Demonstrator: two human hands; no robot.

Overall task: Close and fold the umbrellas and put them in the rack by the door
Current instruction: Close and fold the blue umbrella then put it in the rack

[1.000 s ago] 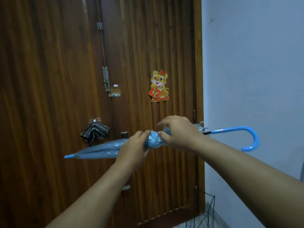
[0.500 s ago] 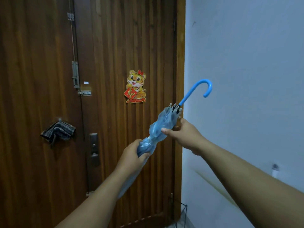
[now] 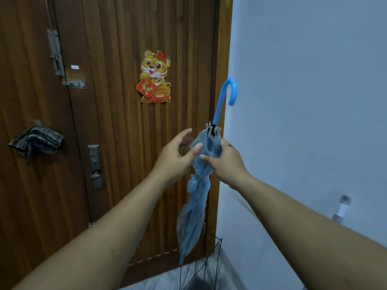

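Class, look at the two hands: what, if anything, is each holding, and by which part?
The right hand grips the blue umbrella round its folded canopy, just below the handle. The left hand touches the canopy with its thumb.

The wire rack (image 3: 206, 268) by the door (image 3: 117, 143) is cut off by the bottom edge, so only its upper rods show, and a dark shape inside it is too dim to name. The umbrella (image 3: 193, 216) hides its middle behind the right hand (image 3: 227, 162), and its tip blurs into the rack's rods, so whether it touches them cannot be told. The left hand (image 3: 174, 159) covers part of the folded cloth near the top. Both forearms run off the bottom edge. A small object (image 3: 341, 209) low on the wall is too blurred to identify. The dark bundle (image 3: 36, 141) hanging on the door hides its hook.
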